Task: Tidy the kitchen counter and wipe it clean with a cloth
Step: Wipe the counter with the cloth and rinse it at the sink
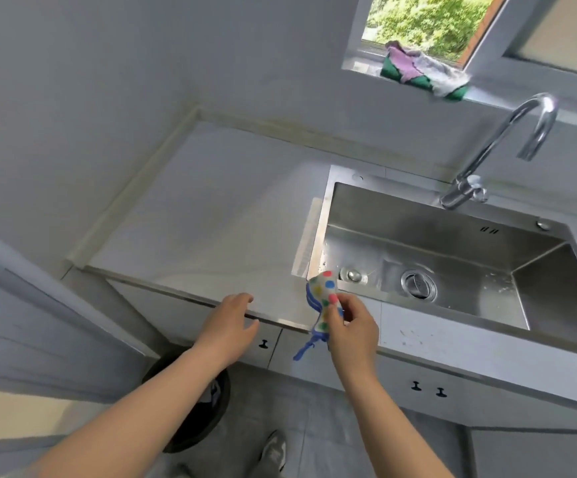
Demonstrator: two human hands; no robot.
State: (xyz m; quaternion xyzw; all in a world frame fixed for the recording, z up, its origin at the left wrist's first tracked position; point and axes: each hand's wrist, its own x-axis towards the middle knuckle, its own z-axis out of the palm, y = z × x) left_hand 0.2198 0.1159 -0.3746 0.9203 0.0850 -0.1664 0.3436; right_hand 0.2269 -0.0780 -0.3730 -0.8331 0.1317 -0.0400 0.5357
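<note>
a dotted cloth [325,294] is being pinched near its middle by the fingers [347,301] of the right hand [352,334], just above the near edge of the worktop [218,201], at the near left corner of the sink [435,215]. its upper part is being held bunched over the sink rim, while a blue loop [303,351] is being allowed to dangle below the edge, in front of the cabinet [287,341]. the bunching is judged to be serving a purpose: a compact pad is being readied for pressing flat on the worktop, or for wetting first, the tap [501,146] standing at the far right of the sink. the left hand [226,326] is being held empty, its fingers relaxed and slightly spread, at the worktop's near edge, probably to steady the body; whether the edge is being touched cannot be told. other rags [421,69] are being stored on the far windowsill [359,65], well apart from the hands.
</note>
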